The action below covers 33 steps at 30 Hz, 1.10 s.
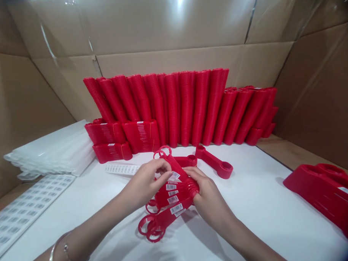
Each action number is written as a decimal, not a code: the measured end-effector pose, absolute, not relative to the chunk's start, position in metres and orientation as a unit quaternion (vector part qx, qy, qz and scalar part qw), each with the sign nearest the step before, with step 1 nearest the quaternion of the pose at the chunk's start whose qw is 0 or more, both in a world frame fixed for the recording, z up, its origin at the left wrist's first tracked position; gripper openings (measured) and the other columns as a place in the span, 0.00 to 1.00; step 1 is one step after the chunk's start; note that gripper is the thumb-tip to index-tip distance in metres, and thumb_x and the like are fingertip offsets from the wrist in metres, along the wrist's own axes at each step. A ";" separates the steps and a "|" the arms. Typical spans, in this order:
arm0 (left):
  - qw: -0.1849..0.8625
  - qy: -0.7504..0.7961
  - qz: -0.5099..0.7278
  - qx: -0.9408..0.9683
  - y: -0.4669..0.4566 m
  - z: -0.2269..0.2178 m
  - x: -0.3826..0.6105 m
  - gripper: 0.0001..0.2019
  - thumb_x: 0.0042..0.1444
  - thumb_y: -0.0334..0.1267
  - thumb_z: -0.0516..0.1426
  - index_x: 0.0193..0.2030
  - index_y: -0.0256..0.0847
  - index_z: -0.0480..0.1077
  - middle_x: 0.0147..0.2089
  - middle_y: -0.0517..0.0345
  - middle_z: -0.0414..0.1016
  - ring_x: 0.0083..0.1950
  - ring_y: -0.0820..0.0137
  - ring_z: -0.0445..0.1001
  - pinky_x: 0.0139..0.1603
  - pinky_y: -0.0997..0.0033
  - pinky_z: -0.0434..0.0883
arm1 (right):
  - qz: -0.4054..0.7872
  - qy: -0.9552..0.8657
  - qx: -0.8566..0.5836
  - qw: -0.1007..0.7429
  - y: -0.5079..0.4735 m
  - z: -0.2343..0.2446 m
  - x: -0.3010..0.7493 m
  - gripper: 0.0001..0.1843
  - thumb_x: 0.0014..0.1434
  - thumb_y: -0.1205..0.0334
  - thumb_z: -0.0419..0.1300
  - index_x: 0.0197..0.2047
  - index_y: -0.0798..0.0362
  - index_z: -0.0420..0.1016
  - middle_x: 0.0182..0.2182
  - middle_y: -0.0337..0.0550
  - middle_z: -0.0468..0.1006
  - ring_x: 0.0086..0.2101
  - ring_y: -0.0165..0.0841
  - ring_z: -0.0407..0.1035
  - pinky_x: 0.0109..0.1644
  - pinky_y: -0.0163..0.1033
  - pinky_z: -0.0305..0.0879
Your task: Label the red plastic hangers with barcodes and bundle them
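My right hand (210, 192) is wrapped round one end of a fanned bunch of flat red plastic pieces (162, 217). These have rings at their ends, and several carry white barcode stickers (173, 199). With thumb and fingers pinched together, my left hand (151, 177) is at the edge of a barcode label (175, 175) on the uppermost piece. A strip of labels (121, 169) lies on the table beyond my left wrist. Just past my hands are two loose red stacks (214, 162) (187, 160).
Tall stacks of red pieces (186, 108) line the back against a cardboard wall (172, 27). Shorter banded bundles (142, 135) stand at left. Clear plastic bags (56, 145) and label sheets (25, 209) lie on the left of the white table (245, 209). More red pieces (320, 192) sit at right.
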<state>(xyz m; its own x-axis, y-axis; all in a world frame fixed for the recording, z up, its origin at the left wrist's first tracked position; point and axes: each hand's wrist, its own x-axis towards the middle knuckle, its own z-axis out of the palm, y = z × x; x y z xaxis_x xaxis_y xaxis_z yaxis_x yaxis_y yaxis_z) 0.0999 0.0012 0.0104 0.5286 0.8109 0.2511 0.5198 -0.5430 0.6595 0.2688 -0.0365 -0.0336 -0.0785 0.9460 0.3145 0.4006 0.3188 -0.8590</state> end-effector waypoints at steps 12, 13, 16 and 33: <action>0.272 0.414 0.286 0.821 0.007 0.001 0.106 0.08 0.57 0.38 0.48 0.30 0.39 0.63 0.32 0.60 0.69 0.35 0.72 0.67 0.34 0.74 0.63 | 0.298 -0.675 -0.500 0.454 -0.040 -0.030 0.268 0.34 0.41 0.82 0.44 0.48 0.48 0.69 0.45 0.40 0.69 0.42 0.32 0.66 0.44 0.37 0.65; 0.263 0.416 0.285 0.823 0.007 0.000 0.106 0.07 0.57 0.38 0.48 0.30 0.39 0.63 0.33 0.60 0.69 0.35 0.72 0.67 0.34 0.73 0.63 | 0.298 -0.676 -0.500 0.453 -0.040 -0.030 0.268 0.34 0.40 0.83 0.44 0.48 0.48 0.69 0.46 0.40 0.69 0.42 0.32 0.66 0.44 0.37 0.65; 0.212 0.421 0.284 0.835 0.007 -0.002 0.108 0.07 0.57 0.36 0.49 0.31 0.39 0.63 0.33 0.60 0.69 0.35 0.71 0.66 0.36 0.72 0.63 | 0.296 -0.678 -0.500 0.451 -0.042 -0.031 0.267 0.37 0.38 0.84 0.43 0.48 0.47 0.69 0.47 0.39 0.69 0.42 0.31 0.66 0.44 0.37 0.66; 0.033 0.471 0.296 0.830 0.035 0.001 0.078 0.12 0.60 0.43 0.43 0.41 0.39 0.62 0.39 0.54 0.67 0.38 0.67 0.68 0.39 0.67 0.66 | 0.294 -0.681 -0.491 0.457 -0.040 -0.028 0.268 0.31 0.45 0.82 0.46 0.49 0.47 0.69 0.48 0.40 0.68 0.43 0.32 0.65 0.45 0.37 0.65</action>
<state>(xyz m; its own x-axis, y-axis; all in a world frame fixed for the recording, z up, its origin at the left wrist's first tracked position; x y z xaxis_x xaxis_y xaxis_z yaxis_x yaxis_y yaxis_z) 0.0783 0.0352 0.0007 0.3813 0.8014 0.4609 0.7621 -0.5547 0.3341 0.2682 -0.0404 -0.0282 -0.0999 0.9374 0.3335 0.4002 0.3448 -0.8491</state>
